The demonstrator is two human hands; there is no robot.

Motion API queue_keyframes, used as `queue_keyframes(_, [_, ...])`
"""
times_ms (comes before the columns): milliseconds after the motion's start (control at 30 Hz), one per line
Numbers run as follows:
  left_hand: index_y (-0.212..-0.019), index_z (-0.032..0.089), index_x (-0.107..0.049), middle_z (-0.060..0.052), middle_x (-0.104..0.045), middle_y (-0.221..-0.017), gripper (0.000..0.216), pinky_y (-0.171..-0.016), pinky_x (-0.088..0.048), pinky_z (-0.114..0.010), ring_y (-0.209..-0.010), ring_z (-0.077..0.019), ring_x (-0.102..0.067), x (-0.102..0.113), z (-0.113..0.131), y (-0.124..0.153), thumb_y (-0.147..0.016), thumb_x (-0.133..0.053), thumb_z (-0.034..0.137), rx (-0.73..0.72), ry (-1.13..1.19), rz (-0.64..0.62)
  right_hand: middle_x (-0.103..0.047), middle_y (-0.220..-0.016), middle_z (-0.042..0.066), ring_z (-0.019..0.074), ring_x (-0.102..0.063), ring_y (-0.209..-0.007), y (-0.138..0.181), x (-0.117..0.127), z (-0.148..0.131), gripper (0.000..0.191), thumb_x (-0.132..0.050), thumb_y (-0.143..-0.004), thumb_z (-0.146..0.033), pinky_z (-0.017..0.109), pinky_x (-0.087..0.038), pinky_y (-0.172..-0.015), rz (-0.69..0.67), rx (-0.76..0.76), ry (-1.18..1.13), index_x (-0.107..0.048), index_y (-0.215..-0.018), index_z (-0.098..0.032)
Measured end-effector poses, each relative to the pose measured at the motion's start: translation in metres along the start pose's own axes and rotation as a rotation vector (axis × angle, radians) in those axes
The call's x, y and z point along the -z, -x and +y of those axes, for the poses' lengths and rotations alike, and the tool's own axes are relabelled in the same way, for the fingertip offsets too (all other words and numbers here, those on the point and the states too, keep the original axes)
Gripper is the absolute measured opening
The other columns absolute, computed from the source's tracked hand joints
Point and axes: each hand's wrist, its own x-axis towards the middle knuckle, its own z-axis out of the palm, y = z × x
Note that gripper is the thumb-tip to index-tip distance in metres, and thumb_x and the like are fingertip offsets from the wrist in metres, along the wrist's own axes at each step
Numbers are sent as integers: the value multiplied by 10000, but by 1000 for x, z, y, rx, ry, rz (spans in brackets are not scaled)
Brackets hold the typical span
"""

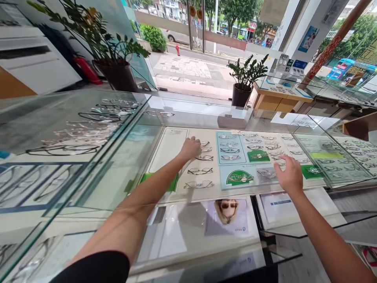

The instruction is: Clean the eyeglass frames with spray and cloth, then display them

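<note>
My left hand (191, 148) reaches into the glass display case, fingers curled down at the left end of a column of eyeglasses. Its fingertips are hidden, so whatever they hold cannot be made out. Just below it lies a dark-rimmed pair of eyeglasses (204, 158), with further pairs (200, 171) nearer me. Over the right part of the case is my right hand (290, 175), thumb and fingers apart, holding nothing visible. Close to its fingertips are eyeglasses (273, 147) in a row. Between my hands sits a light blue display card (218, 157) bearing several pairs.
A glass panel edge (141, 108) divides this case from the left one, where more eyeglasses (63, 150) lie. A white display board (171, 151) stands left of my left hand. Potted plants (243, 94) are beyond the case. A poster (226, 216) shows below the near edge.
</note>
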Motion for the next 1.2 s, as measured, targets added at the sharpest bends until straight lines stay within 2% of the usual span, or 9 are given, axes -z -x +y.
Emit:
queue_keyframes(300, [-869, 149, -764, -210, -732, -977, 241, -837, -382, -498, -1003, -372, -547, -9, 1, -14, -844, -532, 209, 41, 49, 17, -710, -1275, 153, 355, -587, -1200, 3, 5, 1, 393, -525, -877, -430, 504, -463, -1010, 35, 45, 12, -674, -1159, -201])
queue_keyframes(500, [-946, 194, -780, -165, -696, -1267, 244, -946, -410, -518, -1188, -389, -516, -9, 6, -5, -850, -601, 329, 70, 73, 50, -691, -1317, 164, 363, -564, -1228, 1, 1, -1, 409, -533, -871, -426, 518, -451, -1023, 7, 0, 13, -667, -1176, -188])
queue_keyframes(633, [-984, 186, -774, -171, -655, -1332, 245, -971, -426, -527, -1227, -393, -511, -2, 5, 8, -856, -612, 318, 63, 83, 58, -672, -1348, 172, 365, -544, -1260, -1, 0, -4, 403, -529, -880, -405, 521, -433, -1049, -19, -27, -2, -659, -1190, -181])
queue_keyframes(733, [-1028, 177, -774, -178, -668, -1257, 277, -984, -428, -514, -1187, -367, -543, 5, 6, 20, -886, -565, 290, 15, 88, 46, -667, -1349, 174, 370, -539, -1250, -2, -1, -5, 400, -540, -880, -402, 527, -426, -1049, -28, -29, -15, -653, -1194, -181])
queue_keyframes(933, [-933, 199, -814, -144, -699, -987, 264, -915, -444, -462, -1035, -325, -597, 9, 9, 37, -870, -599, 338, -94, 99, -76, -673, -1324, 171, 372, -538, -1233, -3, -4, -6, 381, -549, -883, -402, 527, -424, -1035, -12, -2, -10, -659, -1181, -192])
queue_keyframes(1200, [-877, 190, -822, -148, -712, -988, 287, -871, -426, -430, -1003, -307, -598, 8, 11, 34, -931, -572, 318, -113, 83, -150, -677, -1284, 187, 365, -542, -1205, -4, -4, -10, 393, -552, -880, -390, 503, -428, -1012, -12, 4, -6, -660, -1182, -164])
